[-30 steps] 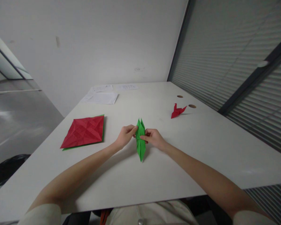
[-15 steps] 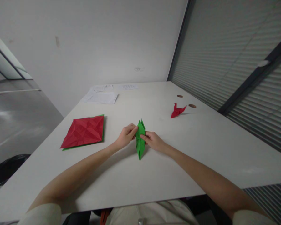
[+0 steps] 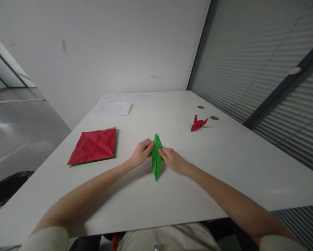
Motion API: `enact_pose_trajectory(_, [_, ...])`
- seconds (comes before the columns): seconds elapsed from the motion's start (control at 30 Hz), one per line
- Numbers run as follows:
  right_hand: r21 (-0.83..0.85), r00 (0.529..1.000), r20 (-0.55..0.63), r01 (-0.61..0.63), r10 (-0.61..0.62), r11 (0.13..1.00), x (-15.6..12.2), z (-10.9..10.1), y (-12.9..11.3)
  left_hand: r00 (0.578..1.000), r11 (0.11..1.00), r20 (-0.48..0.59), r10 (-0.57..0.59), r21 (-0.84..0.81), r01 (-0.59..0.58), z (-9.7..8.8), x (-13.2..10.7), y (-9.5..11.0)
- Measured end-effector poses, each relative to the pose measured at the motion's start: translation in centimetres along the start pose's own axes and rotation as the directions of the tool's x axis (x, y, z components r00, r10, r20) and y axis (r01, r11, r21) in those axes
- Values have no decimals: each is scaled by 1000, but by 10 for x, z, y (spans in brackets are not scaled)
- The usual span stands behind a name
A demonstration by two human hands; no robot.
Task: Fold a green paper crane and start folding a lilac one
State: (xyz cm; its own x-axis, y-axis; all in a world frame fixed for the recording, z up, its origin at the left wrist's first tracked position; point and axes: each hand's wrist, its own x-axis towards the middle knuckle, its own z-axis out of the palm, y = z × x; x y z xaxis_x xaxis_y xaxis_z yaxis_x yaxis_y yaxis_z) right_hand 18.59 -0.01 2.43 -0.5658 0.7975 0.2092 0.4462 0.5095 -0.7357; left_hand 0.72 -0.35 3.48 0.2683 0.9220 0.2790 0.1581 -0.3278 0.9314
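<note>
A slim folded green paper (image 3: 156,164) lies on the table (image 3: 224,167), pinched at its waist — left hand (image 3: 140,154) and right hand (image 3: 172,159) each closed on an edge. Light, thin, easily crushed, it likely suits a fingertip grip at the layered middle.

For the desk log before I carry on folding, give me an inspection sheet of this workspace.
Surface: white table, bare in front.
Job's things: green paper, folded long and pointed, mid-table.
Clutter: creased red sheet flat at left; red figure at right; white papers at the far edge; two round holes in the top.
Hands: left hand and right hand pinch the green paper from either side.
Cables: nothing seen.
Surroundings: white wall behind; blinds at right; dark bin on the floor at left.
</note>
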Motion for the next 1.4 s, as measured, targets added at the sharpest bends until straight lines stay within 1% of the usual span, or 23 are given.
enact_pose_trajectory(0.13, [52,999,30,-21,20,998,-1,1,0,999,999,7,-36,-14,36,1,0,-2])
enact_pose_trajectory(0.3, [136,998,48,-40,33,990,-1,3,2,1000,999,4,-26,-20,26,0,0,-1])
enact_pose_trajectory(0.47, [182,996,82,-36,21,983,-1,5,2,999,997,0,-55,-46,54,0,0,1])
enact_pose_trajectory(0.7, [197,995,98,-20,0,980,-2,4,0,986,974,33,-162,-155,166,3,-2,-2])
enact_pose_trajectory(0.8, [207,993,115,-18,-6,978,-2,4,-1,977,950,68,-201,-229,212,5,-4,-1])
enact_pose_trajectory(0.9, [246,991,133,-36,3,969,-2,3,0,967,922,98,-237,-291,256,6,-5,0])
enact_pose_trajectory(0.97, [291,988,155,-62,17,955,-1,4,0,962,912,97,-253,-308,271,7,-5,-1])
enact_pose_trajectory(1.03, [341,984,172,-93,35,935,0,7,1,963,912,76,-258,-311,269,7,-5,-1])
enact_pose_trajectory(1.13, [406,983,173,-134,67,904,1,12,4,971,922,21,-238,-310,233,9,-5,-1])
enact_pose_trajectory(1.2, [432,981,176,-155,85,889,1,14,7,978,934,-16,-209,-300,194,9,-4,1])
enact_pose_trajectory(1.27, [447,975,204,-175,91,877,1,16,9,984,949,-43,-170,-275,152,10,-4,2])
enact_pose_trajectory(1.4, [481,957,267,-233,112,845,0,18,7,995,978,-51,-85,-194,73,10,-5,4])
